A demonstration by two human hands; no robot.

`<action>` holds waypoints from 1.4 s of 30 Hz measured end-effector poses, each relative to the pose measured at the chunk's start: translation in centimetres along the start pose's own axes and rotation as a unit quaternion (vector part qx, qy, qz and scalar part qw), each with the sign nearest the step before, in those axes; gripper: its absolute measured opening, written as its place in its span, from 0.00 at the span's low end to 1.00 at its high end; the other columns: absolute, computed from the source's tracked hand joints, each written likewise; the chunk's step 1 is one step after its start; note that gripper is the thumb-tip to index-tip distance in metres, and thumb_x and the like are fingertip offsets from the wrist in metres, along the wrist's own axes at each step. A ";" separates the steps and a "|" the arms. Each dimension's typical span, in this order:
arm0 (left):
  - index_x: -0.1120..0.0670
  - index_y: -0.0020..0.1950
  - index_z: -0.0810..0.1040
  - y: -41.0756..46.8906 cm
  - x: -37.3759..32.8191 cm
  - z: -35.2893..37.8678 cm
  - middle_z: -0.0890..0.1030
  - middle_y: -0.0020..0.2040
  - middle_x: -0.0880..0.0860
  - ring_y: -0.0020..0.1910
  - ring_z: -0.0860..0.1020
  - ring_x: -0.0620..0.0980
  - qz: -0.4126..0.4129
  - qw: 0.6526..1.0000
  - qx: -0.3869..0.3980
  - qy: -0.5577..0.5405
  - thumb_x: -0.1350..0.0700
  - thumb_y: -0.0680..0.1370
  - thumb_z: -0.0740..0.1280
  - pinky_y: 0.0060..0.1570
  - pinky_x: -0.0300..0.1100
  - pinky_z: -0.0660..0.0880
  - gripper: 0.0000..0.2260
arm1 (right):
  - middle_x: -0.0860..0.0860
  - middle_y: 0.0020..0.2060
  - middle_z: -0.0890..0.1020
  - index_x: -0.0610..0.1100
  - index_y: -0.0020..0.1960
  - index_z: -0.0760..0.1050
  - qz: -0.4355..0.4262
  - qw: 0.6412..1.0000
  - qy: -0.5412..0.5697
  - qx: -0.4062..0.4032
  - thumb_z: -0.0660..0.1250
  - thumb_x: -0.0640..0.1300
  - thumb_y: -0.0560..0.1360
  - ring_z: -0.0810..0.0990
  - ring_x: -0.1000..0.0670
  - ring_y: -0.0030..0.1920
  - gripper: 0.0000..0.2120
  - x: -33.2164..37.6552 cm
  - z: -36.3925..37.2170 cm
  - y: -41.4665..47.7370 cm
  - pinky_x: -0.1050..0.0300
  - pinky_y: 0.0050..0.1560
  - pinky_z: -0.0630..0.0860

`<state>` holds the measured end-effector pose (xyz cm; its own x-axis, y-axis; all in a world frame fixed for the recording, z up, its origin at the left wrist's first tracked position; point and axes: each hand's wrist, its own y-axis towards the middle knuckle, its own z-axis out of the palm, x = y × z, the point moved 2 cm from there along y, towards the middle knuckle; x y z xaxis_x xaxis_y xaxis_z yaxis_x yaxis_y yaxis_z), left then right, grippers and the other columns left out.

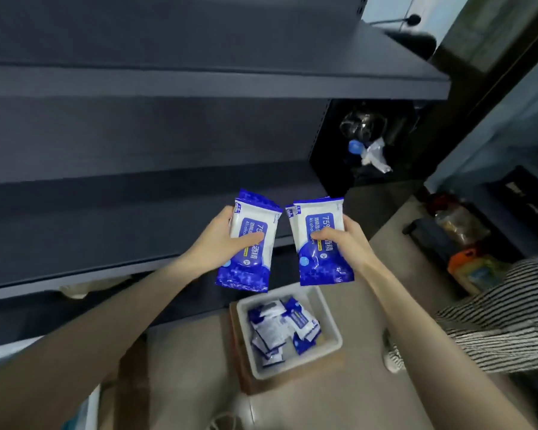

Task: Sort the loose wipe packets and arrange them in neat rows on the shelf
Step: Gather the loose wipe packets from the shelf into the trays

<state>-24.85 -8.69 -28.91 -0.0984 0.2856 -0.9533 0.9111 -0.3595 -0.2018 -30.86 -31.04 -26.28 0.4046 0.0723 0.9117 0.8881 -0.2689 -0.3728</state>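
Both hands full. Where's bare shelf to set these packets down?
The middle shelf is bare from front lip to back panel, left of the held packets. The upper shelf looks bare too. Crowded: the white bin, heaped with loose packets.

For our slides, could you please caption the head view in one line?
Left hand and right hand each grip wipe packets before the dark shelf, above a white bin holding more.

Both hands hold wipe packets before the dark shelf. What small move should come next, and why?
Probably move both hands forward and lay the packets on the shelf just behind them, side by side, to start a row. The left hand and the right hand each grip packets, labels up; none lies on the shelf in view, and the bin below holds more.
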 end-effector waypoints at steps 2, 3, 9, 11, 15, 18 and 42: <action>0.56 0.56 0.70 1.6 2.4 1.7 0.80 0.48 0.49 0.45 0.80 0.45 -0.031 0.999 0.005 0.004 0.57 0.73 0.73 0.43 0.34 0.77 0.17 | 0.49 0.43 0.84 0.44 0.53 0.73 0.034 0.999 -0.003 0.003 0.71 0.37 0.71 0.84 0.51 0.38 0.12 -2.5 -0.5 1.9 0.59 0.36 0.79; 0.56 0.56 0.70 2.3 3.5 2.7 0.79 0.47 0.48 0.44 0.79 0.45 -0.046 0.999 0.005 -0.001 0.58 0.73 0.73 0.40 0.32 0.77 0.17 | 0.49 0.43 0.84 0.44 0.53 0.73 0.050 0.999 -0.005 0.004 0.71 0.37 0.71 0.84 0.51 0.39 0.13 -3.8 -0.8 2.9 0.59 0.37 0.79; 0.56 0.57 0.72 6.1 11.4 8.4 0.80 0.50 0.50 0.45 0.80 0.42 -0.108 0.994 0.013 0.026 0.54 0.75 0.70 0.45 0.37 0.74 0.13 | 0.48 0.42 0.83 0.42 0.56 0.71 0.135 0.990 -0.014 0.036 0.69 0.36 0.73 0.84 0.52 0.35 0.13 -12.6 -2.2 9.6 0.60 0.33 0.79; 0.57 0.61 0.70 7.0 14.7 10.4 0.78 0.54 0.53 0.50 0.79 0.48 -0.159 0.987 0.000 0.033 0.50 0.76 0.69 0.51 0.43 0.74 0.18 | 0.48 0.41 0.83 0.43 0.55 0.72 0.163 0.986 -0.021 0.040 0.69 0.36 0.74 0.84 0.50 0.35 0.12 -16.2 -2.6 11.9 0.55 0.37 0.81; 0.57 0.60 0.68 8.5 21.9 14.9 0.79 0.53 0.54 0.48 0.80 0.49 -0.241 0.970 0.002 0.029 0.49 0.76 0.68 0.49 0.46 0.77 0.19 | 0.47 0.43 0.83 0.45 0.52 0.73 0.205 0.975 -0.057 0.071 0.68 0.35 0.73 0.84 0.48 0.40 0.10 -23.4 -3.0 15.9 0.55 0.38 0.79; 0.56 0.60 0.69 9.4 27.8 17.7 0.79 0.54 0.54 0.51 0.80 0.52 -0.276 0.960 -0.004 0.041 0.46 0.75 0.69 0.53 0.51 0.77 0.20 | 0.45 0.46 0.83 0.40 0.56 0.72 0.210 0.966 -0.115 0.100 0.68 0.36 0.74 0.83 0.46 0.45 0.11 -28.6 -2.9 18.5 0.52 0.44 0.80; 0.58 0.71 0.64 10.1 37.9 22.9 0.73 0.65 0.57 0.59 0.75 0.56 -0.405 0.906 0.044 0.116 0.55 0.77 0.67 0.47 0.42 0.70 0.25 | 0.44 0.67 0.67 0.41 0.70 0.65 0.132 0.836 -0.493 0.202 0.68 0.41 0.75 0.70 0.43 0.66 0.26 -40.4 -3.1 23.7 0.53 0.57 0.73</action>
<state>-28.51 -21.87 -72.24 -0.6247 0.6618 -0.4144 0.5415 -0.0152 -0.8406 -26.83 -43.27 -71.43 0.4052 0.8712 0.2771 0.6604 -0.0694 -0.7477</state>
